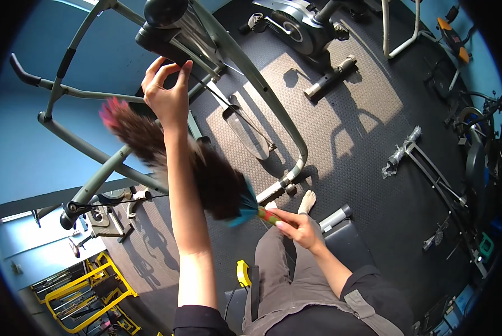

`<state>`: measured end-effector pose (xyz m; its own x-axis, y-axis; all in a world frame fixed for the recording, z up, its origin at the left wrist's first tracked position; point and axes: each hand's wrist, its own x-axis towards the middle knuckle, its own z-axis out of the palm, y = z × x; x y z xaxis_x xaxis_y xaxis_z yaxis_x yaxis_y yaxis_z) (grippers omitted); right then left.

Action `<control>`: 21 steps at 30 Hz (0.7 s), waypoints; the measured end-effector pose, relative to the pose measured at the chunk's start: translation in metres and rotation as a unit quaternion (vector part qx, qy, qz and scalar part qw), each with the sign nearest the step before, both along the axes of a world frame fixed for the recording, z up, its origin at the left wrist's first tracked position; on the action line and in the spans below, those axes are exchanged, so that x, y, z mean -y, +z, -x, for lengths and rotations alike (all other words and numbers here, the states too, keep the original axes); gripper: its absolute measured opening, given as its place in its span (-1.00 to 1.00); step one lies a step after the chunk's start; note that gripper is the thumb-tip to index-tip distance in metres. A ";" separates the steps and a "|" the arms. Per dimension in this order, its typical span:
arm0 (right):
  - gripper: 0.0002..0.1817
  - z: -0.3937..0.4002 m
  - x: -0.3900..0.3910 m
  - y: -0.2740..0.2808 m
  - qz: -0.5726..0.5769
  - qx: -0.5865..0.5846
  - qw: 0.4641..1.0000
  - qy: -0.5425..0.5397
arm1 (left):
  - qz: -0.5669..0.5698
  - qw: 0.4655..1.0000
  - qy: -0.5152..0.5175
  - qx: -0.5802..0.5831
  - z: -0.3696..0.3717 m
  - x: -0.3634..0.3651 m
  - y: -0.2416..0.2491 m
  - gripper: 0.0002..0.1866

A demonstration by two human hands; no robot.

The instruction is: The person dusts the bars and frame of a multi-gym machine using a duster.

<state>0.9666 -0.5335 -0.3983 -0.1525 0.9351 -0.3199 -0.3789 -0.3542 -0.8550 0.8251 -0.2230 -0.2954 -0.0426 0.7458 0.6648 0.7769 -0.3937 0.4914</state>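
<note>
The right hand [302,229] closes around the handle of a feather duster [220,179], whose blurred plumes lie beneath the left forearm, beside the exercise machine [262,84]. The left hand [171,101] curls its fingers at the machine's dark housing [160,40]; whether they grip is unclear. Crossing so close, the plumes could catch on the forearm or frame, bending feathers.

Single head-worn camera, facing forward and steeply down past the wearer's gray trousers [276,266], bare left hand [170,103] and bare right hand [301,228] close, black textured gym floor [374,185] beyond.
</note>
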 end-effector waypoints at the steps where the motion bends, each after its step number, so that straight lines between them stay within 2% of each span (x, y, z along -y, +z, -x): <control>1: -0.62 -0.011 0.008 -0.002 0.013 0.013 1.000 0.003 | -0.004 1.000 0.003 -0.014 0.001 -0.001 0.000 -0.74; 3: -0.64 -0.033 0.030 -0.026 0.131 0.053 0.990 0.017 | 0.000 1.000 0.000 -0.017 0.001 0.000 0.002 -0.74; 8: -0.58 -0.061 0.065 -0.057 0.289 0.102 0.946 -0.106 | 0.004 1.000 -0.008 0.007 0.000 0.000 -0.001 -0.68; 10: -0.57 -0.057 0.063 -0.066 0.277 0.130 0.943 -0.129 | 0.003 1.000 -0.007 0.010 0.000 0.000 -0.002 -0.68; 13: -0.57 -0.040 0.027 -0.059 0.214 0.062 0.964 -0.147 | 0.000 1.000 -0.003 0.006 -0.001 0.001 -0.002 -0.67; 15: -0.58 -0.032 -0.001 -0.025 0.168 0.013 0.981 -0.099 | 0.001 1.000 0.000 0.001 0.000 0.001 -0.002 -0.67; 16: -0.60 -0.026 -0.011 -0.006 0.117 -0.040 0.986 -0.112 | -0.009 1.000 -0.002 -0.012 0.002 -0.001 -0.002 -0.67; 18: -0.61 -0.026 -0.028 0.037 0.108 -0.069 0.986 -0.106 | -0.020 0.999 -0.005 -0.026 0.004 -0.003 -0.003 -0.67; 21: -0.61 -0.021 -0.028 0.037 0.063 -0.058 0.991 -0.103 | -0.002 0.999 -0.037 0.020 0.001 -0.002 0.000 -0.66</control>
